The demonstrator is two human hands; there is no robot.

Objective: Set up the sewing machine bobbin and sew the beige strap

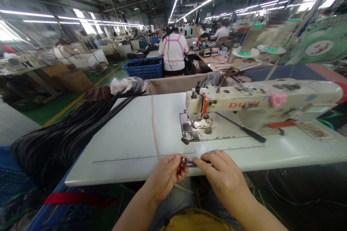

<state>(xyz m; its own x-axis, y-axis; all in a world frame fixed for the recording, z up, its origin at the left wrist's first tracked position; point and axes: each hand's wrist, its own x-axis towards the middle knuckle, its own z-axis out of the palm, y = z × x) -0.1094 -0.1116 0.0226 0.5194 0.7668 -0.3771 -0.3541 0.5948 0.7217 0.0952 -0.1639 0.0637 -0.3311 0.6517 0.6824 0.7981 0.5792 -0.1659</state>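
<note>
At the table's front edge, my left hand [171, 169] pinches a small round metal piece [183, 159] that looks like a bobbin case. Close beside it on the right, my right hand [222, 171] is closed on a thin dark flat metal piece [191, 164], whose tip meets the round piece. Most of that flat piece is hidden under my right fingers. A narrow beige strip [154, 126] runs down the white tabletop [124, 130] and passes behind my left hand. Just beyond my hands stands the sewing machine [230, 104], its needle area [200, 124] above a worn metal plate.
A black-handled screwdriver [253, 134] lies on the machine bed. Black straps [62, 137] drape off the table's left side. A red strip [78, 198] lies over a blue crate [58, 214]. Ahead, a person [173, 48] sits beside a blue basket [143, 68]. Thread cones [251, 39] and a green fan [320, 47] stand right.
</note>
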